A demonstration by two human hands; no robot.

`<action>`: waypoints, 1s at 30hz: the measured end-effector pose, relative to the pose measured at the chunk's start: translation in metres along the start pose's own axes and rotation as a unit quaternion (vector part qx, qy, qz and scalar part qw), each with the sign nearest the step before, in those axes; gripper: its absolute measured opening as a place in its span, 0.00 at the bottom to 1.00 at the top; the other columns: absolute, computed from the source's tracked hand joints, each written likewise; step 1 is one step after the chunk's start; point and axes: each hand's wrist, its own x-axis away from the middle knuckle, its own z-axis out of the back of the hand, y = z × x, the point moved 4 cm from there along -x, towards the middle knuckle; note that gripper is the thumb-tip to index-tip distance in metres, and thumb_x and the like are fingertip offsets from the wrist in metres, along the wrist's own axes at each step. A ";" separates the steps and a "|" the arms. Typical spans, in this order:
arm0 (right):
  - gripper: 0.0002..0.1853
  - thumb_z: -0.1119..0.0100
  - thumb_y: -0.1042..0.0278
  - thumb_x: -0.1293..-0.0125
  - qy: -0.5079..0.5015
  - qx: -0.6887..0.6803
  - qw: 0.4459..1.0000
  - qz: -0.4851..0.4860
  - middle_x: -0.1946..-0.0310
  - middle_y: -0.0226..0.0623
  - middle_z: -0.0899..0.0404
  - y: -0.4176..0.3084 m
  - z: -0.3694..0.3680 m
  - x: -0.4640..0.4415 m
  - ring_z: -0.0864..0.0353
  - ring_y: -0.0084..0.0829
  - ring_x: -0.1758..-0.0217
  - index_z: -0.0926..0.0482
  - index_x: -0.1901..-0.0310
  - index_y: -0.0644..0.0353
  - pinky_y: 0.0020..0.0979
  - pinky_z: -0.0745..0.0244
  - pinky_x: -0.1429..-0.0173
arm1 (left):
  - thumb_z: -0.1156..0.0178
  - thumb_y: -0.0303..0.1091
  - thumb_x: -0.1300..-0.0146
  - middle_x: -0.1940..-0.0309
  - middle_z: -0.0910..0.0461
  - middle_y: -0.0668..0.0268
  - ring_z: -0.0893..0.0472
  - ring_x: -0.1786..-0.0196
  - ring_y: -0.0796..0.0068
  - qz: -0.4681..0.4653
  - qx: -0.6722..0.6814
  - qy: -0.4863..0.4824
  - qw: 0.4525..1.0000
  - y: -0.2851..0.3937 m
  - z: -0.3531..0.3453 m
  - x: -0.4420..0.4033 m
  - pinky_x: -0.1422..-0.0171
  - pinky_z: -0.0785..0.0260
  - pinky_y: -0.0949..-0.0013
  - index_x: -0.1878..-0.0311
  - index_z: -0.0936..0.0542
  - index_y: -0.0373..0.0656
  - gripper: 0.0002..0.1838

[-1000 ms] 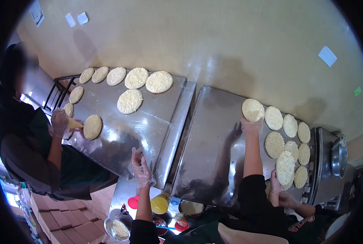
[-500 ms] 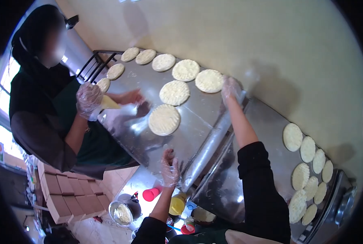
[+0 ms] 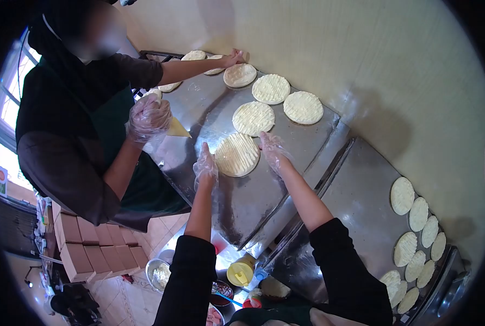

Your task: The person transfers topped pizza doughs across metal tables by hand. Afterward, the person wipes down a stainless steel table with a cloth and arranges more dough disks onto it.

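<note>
A round flat dough disc (image 3: 237, 155) with ridged, pale topping lies on the metal worktop. My left hand (image 3: 205, 167), in a clear plastic glove, is at its left edge with the fingers stretched out. On the opposite side is my right hand (image 3: 274, 150), also gloved, fingers extended toward the rim. The hands flank the disc; I cannot tell whether they touch it. Just behind lies another topped disc (image 3: 253, 118), with two more, one at the right (image 3: 303, 107) and one farther back (image 3: 271, 88).
Across the worktop (image 3: 248, 209), a co-worker's gloved hand (image 3: 149, 118) holds a piping bag (image 3: 177, 129); their other hand (image 3: 234, 58) reaches a disc (image 3: 240, 75) by the wall. Several discs lie on the right-hand worktop (image 3: 340, 185). Below stand a yellow-lidded container (image 3: 240, 273) and bowls.
My right hand has come from the far right disc to the nearest one. My left hand has moved forward to that disc's left side. The co-worker's bare hand now reaches toward the wall.
</note>
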 end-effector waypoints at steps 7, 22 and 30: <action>0.37 0.60 0.37 0.35 -0.115 -0.288 0.931 -0.192 0.50 0.41 0.26 -0.002 -0.001 0.036 0.26 0.33 0.50 0.35 0.41 0.68 0.35 0.35 0.41 | 0.60 0.75 0.45 0.45 0.32 0.49 0.29 0.45 0.58 0.150 0.185 -0.109 0.965 0.026 0.000 0.051 0.41 0.39 0.60 0.33 0.44 0.39 0.50; 0.51 0.68 0.22 0.45 -0.136 -0.782 0.604 -0.076 0.34 0.46 0.42 0.095 0.067 0.166 0.44 0.46 0.31 0.43 0.35 0.63 0.47 0.51 0.29 | 0.62 0.70 0.40 0.52 0.28 0.55 0.25 0.58 0.66 0.154 0.292 -0.386 0.861 0.024 -0.023 0.191 0.52 0.32 0.65 0.36 0.41 0.43 0.42; 0.48 0.68 0.23 0.44 0.133 -0.810 0.567 0.070 0.32 0.41 0.47 0.172 0.192 0.194 0.49 0.44 0.29 0.46 0.33 0.55 0.54 0.56 0.29 | 0.59 0.65 0.37 0.49 0.28 0.62 0.27 0.56 0.70 0.031 0.229 -0.270 0.935 -0.017 -0.023 0.199 0.53 0.35 0.68 0.36 0.38 0.46 0.37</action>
